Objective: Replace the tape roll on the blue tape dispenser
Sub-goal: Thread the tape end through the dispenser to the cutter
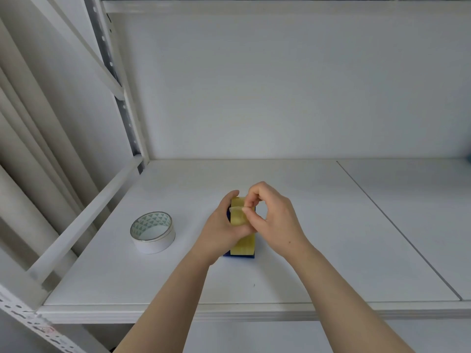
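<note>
Head view: a blue tape dispenser (239, 255) stands mid-shelf with a yellow tape roll (245, 244) seated in it. The left hand (224, 231) grips the dispenser, fingers curled round its side. The right hand (276, 220) pinches the roll's loose end (238, 215). Judging by this, only threading remains. A white tape roll (153, 231) lies apart, left, on the shelf (331, 250).

head cam | single view | faces forward and down | close over hands (275, 220) on shelf (339, 240)

Storeroom look: white slotted-steel shelving rack (113, 72), curtain (30, 149) beside.
</note>
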